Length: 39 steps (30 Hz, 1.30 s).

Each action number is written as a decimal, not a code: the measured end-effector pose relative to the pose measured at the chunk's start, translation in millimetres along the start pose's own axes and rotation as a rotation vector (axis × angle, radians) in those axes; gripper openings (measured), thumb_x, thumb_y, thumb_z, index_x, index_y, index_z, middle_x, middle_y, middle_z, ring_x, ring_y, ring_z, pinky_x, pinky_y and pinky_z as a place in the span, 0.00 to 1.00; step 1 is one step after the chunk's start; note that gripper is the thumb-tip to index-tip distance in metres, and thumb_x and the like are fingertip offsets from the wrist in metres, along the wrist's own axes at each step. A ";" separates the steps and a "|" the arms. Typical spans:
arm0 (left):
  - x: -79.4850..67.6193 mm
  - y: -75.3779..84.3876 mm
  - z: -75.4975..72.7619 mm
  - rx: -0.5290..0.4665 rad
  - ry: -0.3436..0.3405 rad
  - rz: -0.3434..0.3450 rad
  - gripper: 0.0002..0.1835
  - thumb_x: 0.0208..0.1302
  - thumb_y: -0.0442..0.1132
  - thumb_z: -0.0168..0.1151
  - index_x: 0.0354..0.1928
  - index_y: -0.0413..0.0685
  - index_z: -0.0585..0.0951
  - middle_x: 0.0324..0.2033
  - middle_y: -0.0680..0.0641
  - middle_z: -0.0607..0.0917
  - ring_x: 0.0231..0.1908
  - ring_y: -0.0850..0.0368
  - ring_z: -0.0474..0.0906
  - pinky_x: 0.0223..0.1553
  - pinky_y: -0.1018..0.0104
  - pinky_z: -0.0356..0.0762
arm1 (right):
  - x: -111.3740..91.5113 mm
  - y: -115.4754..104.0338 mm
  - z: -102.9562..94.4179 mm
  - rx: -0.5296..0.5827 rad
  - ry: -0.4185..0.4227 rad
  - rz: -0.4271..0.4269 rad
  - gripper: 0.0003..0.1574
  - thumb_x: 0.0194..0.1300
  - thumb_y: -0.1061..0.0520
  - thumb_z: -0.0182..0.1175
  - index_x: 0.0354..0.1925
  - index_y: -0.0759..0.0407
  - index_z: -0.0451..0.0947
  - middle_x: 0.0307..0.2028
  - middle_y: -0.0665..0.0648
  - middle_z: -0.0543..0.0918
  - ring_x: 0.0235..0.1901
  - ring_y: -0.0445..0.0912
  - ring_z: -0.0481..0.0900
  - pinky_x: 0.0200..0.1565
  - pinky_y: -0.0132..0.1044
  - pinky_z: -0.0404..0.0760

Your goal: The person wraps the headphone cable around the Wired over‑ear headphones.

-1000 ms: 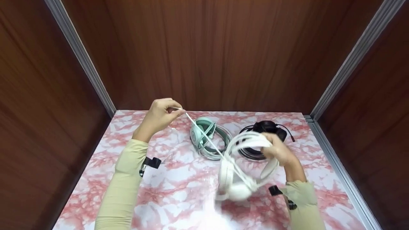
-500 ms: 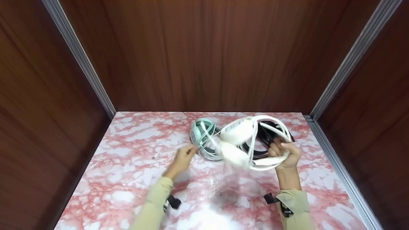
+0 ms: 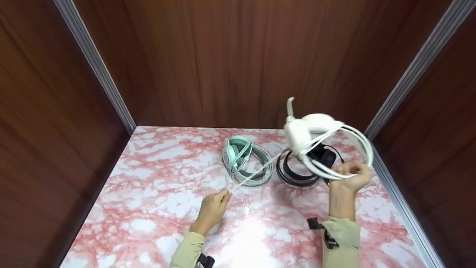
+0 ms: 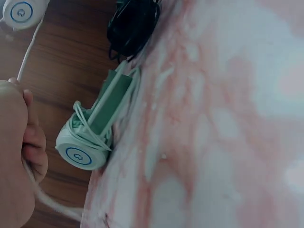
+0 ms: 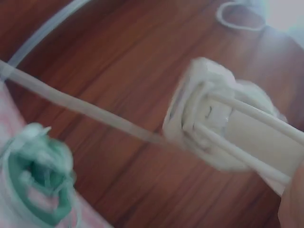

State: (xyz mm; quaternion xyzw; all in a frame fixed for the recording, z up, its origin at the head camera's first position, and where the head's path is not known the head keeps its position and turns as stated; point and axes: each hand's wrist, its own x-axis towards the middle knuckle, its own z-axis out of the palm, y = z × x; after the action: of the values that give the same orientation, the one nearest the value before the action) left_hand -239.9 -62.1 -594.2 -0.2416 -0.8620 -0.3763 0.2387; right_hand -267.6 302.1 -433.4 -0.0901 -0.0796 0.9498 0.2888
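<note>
My right hand (image 3: pixel 351 176) grips the headband of a white headset (image 3: pixel 297 136), held up above the table at the right, its ear cups toward the back wall and its mic boom pointing up. Some of the white cable wraps across the headset near one ear cup. From there the cable (image 3: pixel 256 172) runs taut down to my left hand (image 3: pixel 214 208), whose curled fingers hold it over the table's middle. In the left wrist view the cable (image 4: pixel 57 206) also trails out below that hand. The right wrist view shows the white ear cups (image 5: pixel 209 114) close up, slightly blurred.
A mint-green headset (image 3: pixel 238 154) with its cable wound around it lies at the back middle of the pink marbled table (image 3: pixel 148 193). Right of it lies a black headset (image 3: pixel 293 180), partly hidden behind the white one. Brown wood-look panels (image 3: pixel 238 63) enclose the table.
My right hand has lifted the white headset up and to the right, turning its ear cups toward the back. My left hand has come down toward the front, drawing the cable taut.
</note>
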 end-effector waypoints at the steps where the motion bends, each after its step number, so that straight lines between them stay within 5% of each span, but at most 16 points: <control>1: -1.6 2.4 1.2 0.018 -0.004 -0.001 0.15 0.71 0.39 0.57 0.25 0.54 0.67 0.15 0.61 0.58 0.16 0.65 0.55 0.17 0.70 0.56 | 1.0 -0.2 4.0 -0.009 0.036 -0.051 0.19 0.49 0.74 0.44 0.12 0.59 0.54 0.07 0.51 0.53 0.06 0.42 0.47 0.10 0.32 0.47; 6: -12.1 22.4 8.3 0.095 -0.060 0.057 0.14 0.71 0.43 0.57 0.27 0.54 0.67 0.14 0.62 0.58 0.15 0.64 0.58 0.17 0.69 0.60 | 4.1 6.8 15.4 -0.039 0.137 -0.232 0.17 0.53 0.74 0.45 0.17 0.61 0.55 0.10 0.51 0.54 0.07 0.41 0.49 0.11 0.30 0.50; 12: -13.5 40.3 1.0 0.159 -0.022 0.097 0.10 0.70 0.46 0.58 0.31 0.52 0.74 0.12 0.60 0.62 0.13 0.65 0.58 0.13 0.68 0.61 | 7.0 19.4 11.2 -0.167 -0.037 -0.524 0.11 0.52 0.79 0.44 0.25 0.66 0.62 0.09 0.52 0.57 0.07 0.41 0.52 0.10 0.29 0.52; 22: -32.1 21.8 -39.9 0.206 0.027 0.115 0.15 0.67 0.39 0.62 0.23 0.54 0.69 0.14 0.66 0.57 0.15 0.74 0.50 0.14 0.79 0.51 | 21.7 -6.5 5.7 -0.350 -0.005 -0.674 0.12 0.49 0.80 0.51 0.26 0.67 0.65 0.12 0.55 0.61 0.08 0.44 0.57 0.12 0.30 0.59; 26: -27.0 29.8 -71.0 0.147 0.080 0.180 0.14 0.65 0.34 0.63 0.23 0.52 0.70 0.14 0.65 0.59 0.16 0.75 0.48 0.14 0.81 0.50 | 28.7 -11.6 3.8 -0.662 -0.036 -0.722 0.14 0.46 0.80 0.55 0.26 0.63 0.71 0.17 0.54 0.68 0.14 0.42 0.63 0.18 0.30 0.64; 30: 7.8 55.4 -113.4 0.120 0.148 0.316 0.07 0.63 0.32 0.61 0.27 0.47 0.77 0.16 0.60 0.69 0.16 0.71 0.59 0.16 0.79 0.58 | 8.5 -6.9 11.1 -1.147 -0.202 -0.785 0.13 0.42 0.79 0.58 0.26 0.65 0.73 0.20 0.48 0.70 0.22 0.39 0.64 0.27 0.30 0.65; 33: 40.5 74.5 -146.6 0.155 0.205 0.438 0.07 0.67 0.35 0.58 0.30 0.44 0.80 0.18 0.55 0.76 0.16 0.65 0.67 0.17 0.75 0.66 | -2.9 -3.6 7.7 -1.328 -0.382 -0.697 0.11 0.42 0.79 0.59 0.28 0.71 0.73 0.19 0.45 0.71 0.22 0.37 0.67 0.26 0.27 0.67; 35: 61.2 86.3 -166.9 0.162 0.231 0.500 0.10 0.69 0.37 0.57 0.31 0.42 0.81 0.19 0.52 0.78 0.16 0.62 0.70 0.17 0.72 0.69 | -3.9 -2.6 -2.3 -1.378 -0.468 -0.538 0.11 0.44 0.79 0.58 0.30 0.72 0.73 0.18 0.46 0.72 0.18 0.36 0.68 0.21 0.27 0.69; 39: 99.7 102.4 -196.3 0.175 0.213 0.556 0.13 0.72 0.43 0.56 0.34 0.42 0.84 0.21 0.50 0.81 0.17 0.57 0.73 0.17 0.65 0.71 | -12.6 -0.1 -14.9 -1.310 -0.689 -0.144 0.11 0.49 0.80 0.53 0.33 0.74 0.71 0.13 0.49 0.67 0.09 0.37 0.62 0.11 0.28 0.60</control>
State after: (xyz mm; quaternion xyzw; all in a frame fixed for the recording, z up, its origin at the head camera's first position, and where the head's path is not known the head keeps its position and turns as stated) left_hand -210.4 -127.0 -362.1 -0.4058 -0.7621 -0.2442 0.4414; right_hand -254.1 296.5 -446.2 0.0644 -0.7214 0.6610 0.1964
